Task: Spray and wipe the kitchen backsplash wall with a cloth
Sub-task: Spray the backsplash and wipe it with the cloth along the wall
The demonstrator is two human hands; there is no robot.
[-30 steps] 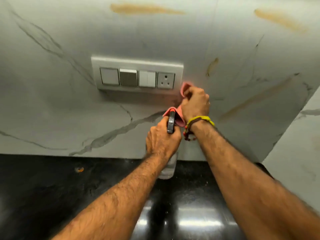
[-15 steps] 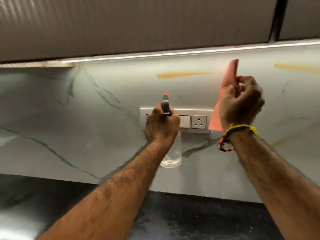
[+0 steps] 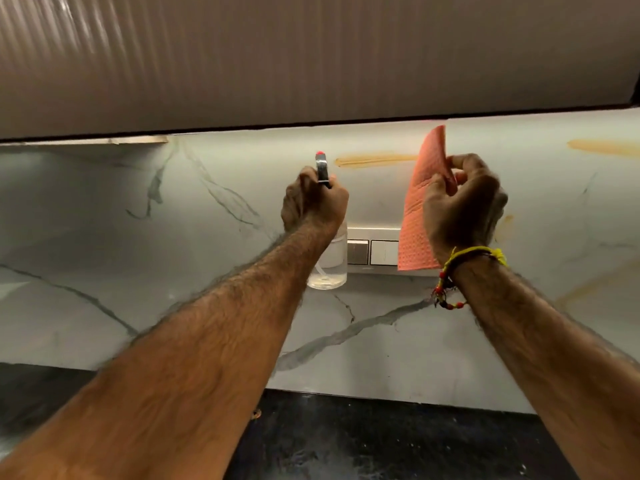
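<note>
Hanging cloth (image 3: 417, 220) before switch plate (image 3: 372, 249)

Both bare forearms reach up from the bottom corners of the frame toward its centre. The left forearm (image 3: 194, 344) rises from the lower left, and the left hand (image 3: 313, 206), back toward the camera, is closed in a fist with its fingers curled round the neck of a spray bottle (image 3: 327, 261), just left of centre. The right forearm (image 3: 554, 348) comes in from the lower right. The right hand (image 3: 462, 207), right of centre and level with the left, has its fingers bent and pinches a pink cloth (image 3: 420, 209) between thumb and fingertips. A yellow thread bracelet (image 3: 464, 263) with red beads circles the right wrist. The two hands are well apart.
</note>
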